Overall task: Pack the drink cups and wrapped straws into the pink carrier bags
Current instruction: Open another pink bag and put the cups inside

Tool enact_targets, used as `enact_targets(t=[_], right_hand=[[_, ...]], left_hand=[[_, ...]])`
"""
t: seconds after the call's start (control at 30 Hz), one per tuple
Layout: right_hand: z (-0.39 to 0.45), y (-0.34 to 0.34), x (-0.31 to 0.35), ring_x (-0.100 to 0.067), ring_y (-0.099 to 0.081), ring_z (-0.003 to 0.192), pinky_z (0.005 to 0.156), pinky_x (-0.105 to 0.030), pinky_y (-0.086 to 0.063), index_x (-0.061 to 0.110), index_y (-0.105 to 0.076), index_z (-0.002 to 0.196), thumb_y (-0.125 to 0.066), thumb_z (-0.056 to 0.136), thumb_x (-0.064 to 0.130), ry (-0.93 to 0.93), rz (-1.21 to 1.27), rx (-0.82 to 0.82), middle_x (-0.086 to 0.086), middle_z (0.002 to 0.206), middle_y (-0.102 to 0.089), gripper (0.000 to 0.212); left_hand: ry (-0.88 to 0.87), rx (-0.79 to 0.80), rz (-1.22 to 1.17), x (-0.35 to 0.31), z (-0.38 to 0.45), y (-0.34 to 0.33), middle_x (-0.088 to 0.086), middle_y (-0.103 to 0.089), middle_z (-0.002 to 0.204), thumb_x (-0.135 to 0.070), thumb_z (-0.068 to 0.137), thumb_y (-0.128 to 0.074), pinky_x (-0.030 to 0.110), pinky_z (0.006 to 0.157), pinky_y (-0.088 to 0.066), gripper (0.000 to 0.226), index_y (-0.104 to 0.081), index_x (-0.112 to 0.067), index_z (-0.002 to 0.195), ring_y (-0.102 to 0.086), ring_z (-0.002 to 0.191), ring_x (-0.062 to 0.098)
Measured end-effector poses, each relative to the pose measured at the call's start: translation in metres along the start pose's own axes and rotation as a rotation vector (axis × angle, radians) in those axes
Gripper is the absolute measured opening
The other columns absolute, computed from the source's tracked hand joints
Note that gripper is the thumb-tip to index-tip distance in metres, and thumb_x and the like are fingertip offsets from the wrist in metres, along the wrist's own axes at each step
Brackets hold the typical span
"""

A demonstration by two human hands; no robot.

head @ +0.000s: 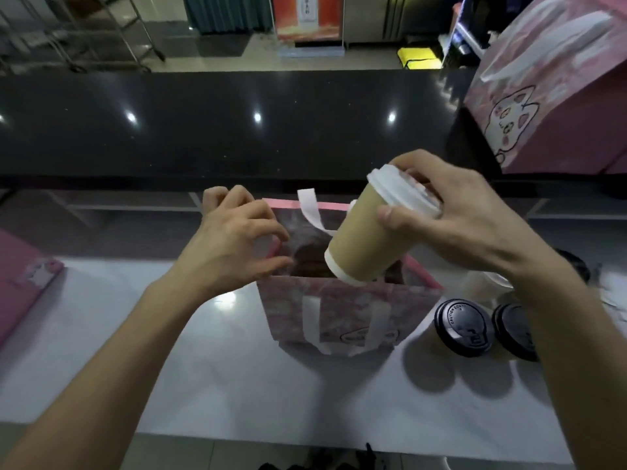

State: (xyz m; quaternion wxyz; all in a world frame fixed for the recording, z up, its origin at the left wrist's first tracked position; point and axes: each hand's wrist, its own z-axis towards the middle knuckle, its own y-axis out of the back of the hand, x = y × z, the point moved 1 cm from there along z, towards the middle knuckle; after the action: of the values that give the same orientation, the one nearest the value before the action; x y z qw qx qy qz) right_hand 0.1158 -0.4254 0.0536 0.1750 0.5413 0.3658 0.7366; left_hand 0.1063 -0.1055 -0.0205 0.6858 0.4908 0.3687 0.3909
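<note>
A pink carrier bag with white handles stands open on the white counter in front of me. My left hand grips the bag's left rim and holds the mouth apart. My right hand holds a tan paper cup by its white lid, tilted, with the cup's base just inside the bag's mouth. Something dark lies inside the bag; I cannot tell what. No wrapped straws show.
Two cups with black lids stand right of the bag, with a white-lidded cup behind them. Another pink bag stands on the black raised counter at the right. A flat pink bag lies at the left edge.
</note>
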Motion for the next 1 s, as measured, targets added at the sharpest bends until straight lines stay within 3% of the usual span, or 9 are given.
enact_targets(t=[0.17, 0.27, 0.37, 0.47, 0.6, 0.7, 0.77, 0.87, 1.0], right_hand=[[0.004, -0.025, 0.007, 0.0, -0.062, 0.101, 0.082, -0.03, -0.054, 0.05, -0.051, 0.137, -0.064, 0.065, 0.092, -0.055, -0.116, 0.145, 0.022, 0.113, -0.063, 0.084], [0.003, -0.034, 0.009, -0.006, -0.06, 0.105, 0.087, -0.038, -0.056, 0.054, -0.048, 0.137, -0.074, 0.067, 0.077, -0.079, -0.181, 0.221, 0.019, 0.12, -0.06, 0.078], [0.0, -0.041, 0.011, -0.005, -0.056, 0.099, 0.079, -0.034, -0.053, 0.063, -0.042, 0.134, -0.078, 0.064, 0.066, -0.115, -0.23, 0.257, 0.019, 0.118, -0.049, 0.079], [-0.003, -0.048, 0.014, -0.006, -0.055, 0.099, 0.078, -0.033, -0.052, 0.061, -0.041, 0.135, -0.075, 0.061, 0.069, -0.116, -0.322, 0.254, 0.02, 0.116, -0.046, 0.083], [-0.003, -0.059, 0.02, -0.006, -0.057, 0.093, 0.074, -0.032, -0.052, 0.057, -0.042, 0.135, -0.08, 0.065, 0.075, -0.084, -0.427, 0.258, 0.02, 0.105, -0.057, 0.082], [0.004, -0.077, 0.023, -0.015, -0.059, 0.099, 0.078, -0.035, -0.053, 0.049, -0.039, 0.141, -0.082, 0.071, 0.065, -0.068, -0.552, 0.376, 0.012, 0.116, -0.061, 0.084], [0.012, -0.096, 0.023, -0.025, -0.062, 0.106, 0.082, -0.04, -0.057, 0.042, -0.038, 0.144, -0.082, 0.076, 0.053, -0.067, -0.649, 0.474, 0.002, 0.128, -0.054, 0.082], [0.026, -0.125, 0.018, -0.032, -0.065, 0.105, 0.077, -0.044, -0.058, 0.033, -0.039, 0.139, -0.084, 0.08, 0.039, -0.004, -0.716, 0.516, -0.005, 0.125, -0.049, 0.075], [0.05, -0.147, 0.007, -0.034, -0.067, 0.103, 0.077, -0.044, -0.059, 0.024, -0.036, 0.15, -0.087, 0.079, 0.043, 0.109, -0.776, 0.477, -0.009, 0.126, -0.051, 0.089]], left_hand=[[-0.08, 0.115, 0.016, 0.001, 0.004, -0.006, -0.018, -0.059, 0.128, -0.066, 0.088, -0.078, 0.048, 0.117, -0.02, 0.036, -0.08, -0.043, 0.115, -0.035, 0.136, 0.019], [-0.069, 0.231, 0.093, 0.005, 0.005, -0.009, -0.02, -0.055, 0.152, -0.084, 0.082, -0.067, 0.059, 0.128, 0.006, 0.071, -0.066, -0.046, 0.141, -0.018, 0.156, 0.02], [-0.025, 0.27, 0.166, 0.008, 0.0, -0.012, -0.012, -0.037, 0.172, -0.101, 0.068, -0.054, 0.07, 0.122, 0.025, 0.113, -0.039, -0.041, 0.163, 0.001, 0.166, 0.027], [0.004, 0.297, 0.14, 0.007, -0.005, -0.016, -0.007, -0.016, 0.181, -0.11, 0.062, -0.046, 0.071, 0.12, 0.028, 0.136, -0.015, -0.036, 0.172, 0.016, 0.167, 0.027], [0.004, 0.318, 0.048, 0.008, -0.009, -0.021, -0.006, 0.005, 0.183, -0.113, 0.058, -0.044, 0.068, 0.121, 0.028, 0.149, 0.004, -0.033, 0.174, 0.03, 0.164, 0.023], [-0.009, 0.336, 0.01, 0.008, -0.009, -0.024, -0.007, 0.016, 0.182, -0.113, 0.058, -0.047, 0.066, 0.121, 0.03, 0.153, 0.014, -0.031, 0.172, 0.04, 0.159, 0.019], [-0.011, 0.34, -0.013, 0.009, -0.009, -0.026, -0.007, 0.02, 0.181, -0.112, 0.058, -0.049, 0.063, 0.12, 0.034, 0.154, 0.018, -0.031, 0.171, 0.046, 0.155, 0.015], [-0.033, 0.313, -0.068, 0.01, -0.011, -0.027, -0.006, 0.017, 0.182, -0.112, 0.057, -0.049, 0.061, 0.121, 0.033, 0.156, 0.017, -0.029, 0.171, 0.046, 0.155, 0.011], [-0.067, 0.287, -0.086, 0.008, -0.014, -0.025, -0.003, 0.012, 0.183, -0.114, 0.056, -0.048, 0.062, 0.124, 0.029, 0.159, 0.011, -0.024, 0.173, 0.041, 0.158, 0.011]])
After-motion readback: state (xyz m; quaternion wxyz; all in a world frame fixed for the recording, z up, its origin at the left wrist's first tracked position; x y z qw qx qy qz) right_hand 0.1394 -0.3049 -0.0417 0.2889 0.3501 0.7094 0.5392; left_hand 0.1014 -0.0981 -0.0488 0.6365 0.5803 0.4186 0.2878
